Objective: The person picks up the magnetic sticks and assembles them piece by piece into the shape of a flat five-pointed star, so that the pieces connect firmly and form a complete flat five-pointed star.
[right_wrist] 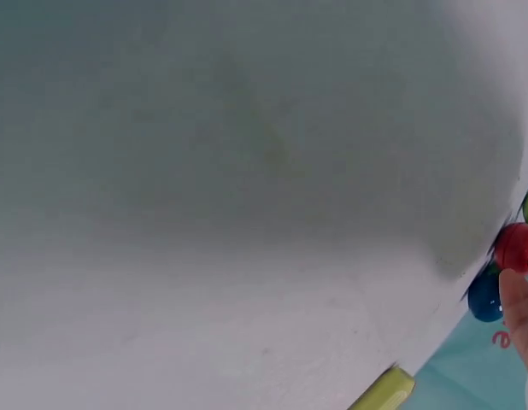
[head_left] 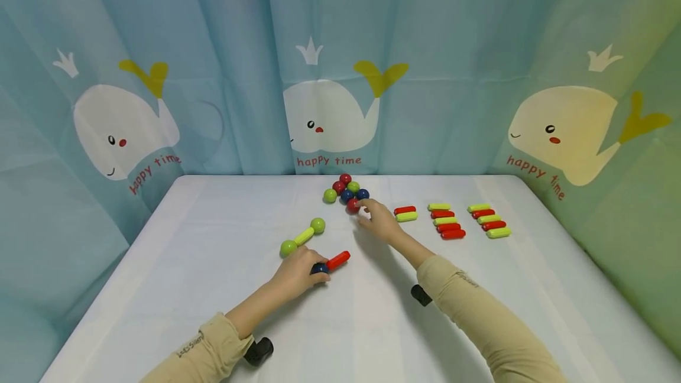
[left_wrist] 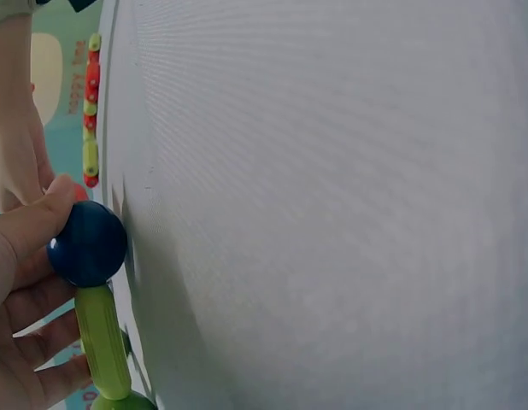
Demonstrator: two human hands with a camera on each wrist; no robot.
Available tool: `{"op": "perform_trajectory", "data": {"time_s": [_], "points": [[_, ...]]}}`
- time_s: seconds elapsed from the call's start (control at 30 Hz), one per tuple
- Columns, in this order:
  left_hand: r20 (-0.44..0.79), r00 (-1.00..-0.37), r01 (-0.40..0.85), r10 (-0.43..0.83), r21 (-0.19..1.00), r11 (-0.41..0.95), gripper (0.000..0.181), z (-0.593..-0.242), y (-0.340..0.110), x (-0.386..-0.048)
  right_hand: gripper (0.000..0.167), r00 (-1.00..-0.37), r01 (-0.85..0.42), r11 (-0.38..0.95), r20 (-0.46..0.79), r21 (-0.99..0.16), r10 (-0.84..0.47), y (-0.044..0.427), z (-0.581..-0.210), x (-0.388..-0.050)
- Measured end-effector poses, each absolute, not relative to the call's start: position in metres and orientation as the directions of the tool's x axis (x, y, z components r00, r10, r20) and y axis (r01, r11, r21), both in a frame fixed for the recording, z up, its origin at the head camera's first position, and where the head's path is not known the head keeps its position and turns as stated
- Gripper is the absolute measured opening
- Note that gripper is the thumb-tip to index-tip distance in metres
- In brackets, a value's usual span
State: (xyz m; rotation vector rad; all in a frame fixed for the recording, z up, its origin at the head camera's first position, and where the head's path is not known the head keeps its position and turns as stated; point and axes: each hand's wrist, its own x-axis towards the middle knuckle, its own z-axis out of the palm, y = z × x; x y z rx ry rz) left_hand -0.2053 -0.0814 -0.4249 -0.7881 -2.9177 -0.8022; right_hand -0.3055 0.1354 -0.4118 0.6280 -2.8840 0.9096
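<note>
Light-blue curtain (head_left: 239, 123) with whale prints hangs behind and at both sides of a white table (head_left: 330, 336). Two tan sleeves (head_left: 479, 306) reach over the surface.

Left hand (head_left: 298, 270): thumb and fingers closed on a blue ball (head_left: 320, 269), low over the table. Right hand (head_left: 382, 223): farther out, thumb and forefinger parted, forefinger at the near red ball (head_left: 352, 205) of a ball cluster (head_left: 347, 195); contact cannot be told.

Just beyond the left hand lies a green rod (head_left: 304, 236) with a green ball at each end. At right, loose red and yellow-green rods (head_left: 452, 234) lie in three groups.

Key relation: a red rod (head_left: 338, 260) meets the held blue ball; whether seated in it, cannot tell. Its long axis runs away and rightward, free end bare. Near red ball lies beyond that end, well apart; right hand is much the nearer to it.
</note>
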Motion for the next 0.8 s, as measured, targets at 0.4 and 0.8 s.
{"op": "perform_trajectory", "data": {"time_s": [0.4, 0.8], "points": [[0.140, -0.860, 0.498, 0.490, 0.432, 0.751, 0.033, -0.425, -0.080, -0.205, 0.045, -0.899, -0.425, 0.799, 0.092, -0.425, -0.428, 0.129, -0.415, -0.326], [0.134, -0.864, 0.487, 0.485, 0.465, 0.739, 0.031, -0.425, -0.082, -0.208, 0.027, -0.912, -0.401, 0.818, 0.090, -0.412, -0.401, 0.129, -0.414, -0.325]]}}
